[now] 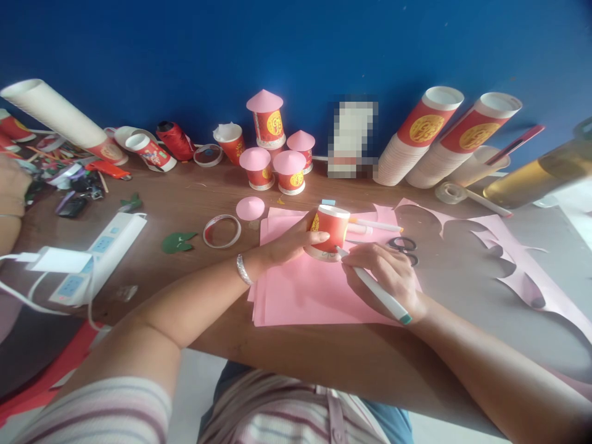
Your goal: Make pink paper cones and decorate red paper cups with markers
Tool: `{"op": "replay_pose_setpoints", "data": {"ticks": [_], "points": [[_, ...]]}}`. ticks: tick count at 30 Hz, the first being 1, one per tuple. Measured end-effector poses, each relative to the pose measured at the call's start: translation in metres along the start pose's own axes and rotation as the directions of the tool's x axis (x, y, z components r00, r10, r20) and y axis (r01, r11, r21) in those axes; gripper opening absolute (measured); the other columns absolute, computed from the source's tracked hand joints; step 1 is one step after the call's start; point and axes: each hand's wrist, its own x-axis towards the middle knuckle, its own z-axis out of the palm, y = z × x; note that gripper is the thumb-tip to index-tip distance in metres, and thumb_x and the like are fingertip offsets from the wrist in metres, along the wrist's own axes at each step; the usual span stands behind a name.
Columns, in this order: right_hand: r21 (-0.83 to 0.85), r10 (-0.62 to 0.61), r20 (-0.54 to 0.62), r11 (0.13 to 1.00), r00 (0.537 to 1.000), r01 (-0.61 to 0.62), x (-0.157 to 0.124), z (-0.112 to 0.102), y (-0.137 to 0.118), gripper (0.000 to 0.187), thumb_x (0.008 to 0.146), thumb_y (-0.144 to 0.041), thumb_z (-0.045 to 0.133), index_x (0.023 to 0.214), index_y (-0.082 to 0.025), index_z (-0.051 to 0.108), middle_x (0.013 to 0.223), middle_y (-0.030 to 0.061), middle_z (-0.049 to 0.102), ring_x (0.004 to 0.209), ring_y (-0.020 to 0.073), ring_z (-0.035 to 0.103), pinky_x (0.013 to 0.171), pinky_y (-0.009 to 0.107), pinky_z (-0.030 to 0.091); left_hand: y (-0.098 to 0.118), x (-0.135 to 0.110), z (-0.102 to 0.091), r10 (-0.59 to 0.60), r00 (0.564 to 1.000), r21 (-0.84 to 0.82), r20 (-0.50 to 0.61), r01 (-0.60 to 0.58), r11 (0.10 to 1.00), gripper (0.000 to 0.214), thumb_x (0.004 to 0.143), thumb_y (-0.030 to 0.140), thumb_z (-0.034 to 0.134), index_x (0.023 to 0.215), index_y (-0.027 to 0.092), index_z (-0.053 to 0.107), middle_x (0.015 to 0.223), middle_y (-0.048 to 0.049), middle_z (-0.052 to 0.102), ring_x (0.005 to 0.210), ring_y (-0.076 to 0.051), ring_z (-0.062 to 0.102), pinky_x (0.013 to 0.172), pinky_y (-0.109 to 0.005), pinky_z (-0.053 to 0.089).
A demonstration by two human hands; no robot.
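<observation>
My left hand (pixel 296 237) is wrapped round a red paper cup (pixel 333 227) with gold print, held just above pink paper sheets (pixel 305 296). A white band runs along the cup's lower end, with dark drawn lines on it. In my right hand (pixel 388 274) is a white marker (pixel 377 291) with a green end, its tip at the cup's lower part. Scissors (pixel 403 245) with dark handles lie beside the right hand, partly hidden by it. Behind the cup, another white marker (pixel 377 224) with an orange end rests on the sheets.
Several red cups with pink cone tops (pixel 264 102) stand at the back. Tall cup stacks (pixel 398 157) lean at the right, near cut pink paper (pixel 527 265). Left are a tape ring (pixel 222 231), a power strip (pixel 99 259) and another person's arm (pixel 12 191).
</observation>
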Motion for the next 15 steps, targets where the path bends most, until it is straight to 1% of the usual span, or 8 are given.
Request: {"op": "replay_pose_setpoints", "data": {"ticks": [3, 5, 8, 12, 15], "points": [[0.047, -0.039, 0.029, 0.998, 0.999, 0.038, 0.0000, -0.0001, -0.0015, 0.026, 0.086, 0.000, 0.065, 0.101, -0.021, 0.065, 0.075, 0.0009, 0.071, 0.064, 0.0161, 0.069, 0.063, 0.028, 0.057, 0.0012, 0.0012, 0.0018, 0.042, 0.999, -0.004, 0.016, -0.041, 0.999, 0.039, 0.089, 0.030, 0.072, 0.124, 0.020, 0.060, 0.121, -0.0113, 0.071, 0.103, -0.024, 0.069, 0.084, -0.033, 0.054], [0.075, -0.057, 0.033, 0.996, 0.998, 0.054, -0.0011, 0.0012, -0.0021, 0.026, 0.086, 0.001, 0.065, 0.101, -0.020, 0.064, 0.075, 0.0009, 0.070, 0.064, 0.0163, 0.068, 0.064, 0.030, 0.058, 0.0018, 0.0019, 0.0029, 0.056, 0.998, 0.004, 0.018, -0.056, 0.998, 0.039, 0.089, 0.029, 0.071, 0.126, 0.020, 0.061, 0.120, -0.0107, 0.072, 0.109, -0.025, 0.068, 0.089, -0.035, 0.054], [0.079, -0.046, 0.024, 0.996, 0.999, 0.044, -0.0037, 0.0037, -0.0018, 0.026, 0.086, 0.000, 0.066, 0.102, -0.021, 0.064, 0.076, 0.0002, 0.070, 0.064, 0.0162, 0.068, 0.064, 0.030, 0.058, 0.0020, 0.0022, 0.0035, 0.055, 0.998, 0.016, 0.036, -0.055, 0.998, 0.036, 0.090, 0.030, 0.069, 0.124, 0.020, 0.063, 0.119, -0.0112, 0.074, 0.116, -0.028, 0.067, 0.093, -0.038, 0.053], [0.055, -0.031, 0.016, 0.998, 0.999, 0.030, -0.0063, 0.0053, -0.0006, 0.026, 0.086, -0.001, 0.068, 0.102, -0.021, 0.065, 0.076, -0.0008, 0.070, 0.064, 0.0153, 0.068, 0.064, 0.029, 0.057, 0.0015, 0.0020, 0.0030, 0.062, 0.998, 0.023, 0.012, -0.062, 0.998, 0.043, 0.089, 0.030, 0.070, 0.130, 0.019, 0.060, 0.135, -0.0148, 0.069, 0.127, -0.031, 0.063, 0.095, -0.038, 0.054], [0.047, -0.023, 0.022, 0.999, 0.999, 0.021, -0.0069, 0.0052, -0.0002, 0.024, 0.088, -0.003, 0.066, 0.102, -0.022, 0.064, 0.076, -0.0004, 0.070, 0.064, 0.0151, 0.068, 0.064, 0.029, 0.058, 0.0011, 0.0020, 0.0028, 0.050, 0.999, 0.025, -0.002, -0.050, 0.998, 0.046, 0.089, 0.030, 0.070, 0.132, 0.019, 0.059, 0.139, -0.0155, 0.067, 0.131, -0.032, 0.061, 0.096, -0.039, 0.054]]}}
